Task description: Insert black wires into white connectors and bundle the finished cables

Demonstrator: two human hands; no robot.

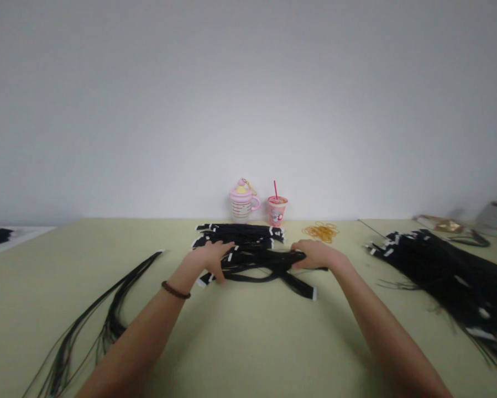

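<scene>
A bundle of black cables [250, 273] with white ends lies across the middle of the table, its strands partly looped and crossing. My left hand [210, 258] grips its left end, thumb in front and fingers over the top. At the other end, my right hand [313, 254] has its fingers closed around the bundle. One white-tipped strand [300, 286] sticks out below the right hand. Just behind the hands rests a stack of similar black cables [240, 233] with white tips. The fingertips' exact hold is partly hidden and a little blurred.
A loose black cable bunch [118, 298] lies at the left. A large pile of black cables [447, 276] fills the right side. Yellow rubber bands [320, 232], a pink lidded mug [240, 205] and a pink cup with a straw [277, 211] sit near the wall.
</scene>
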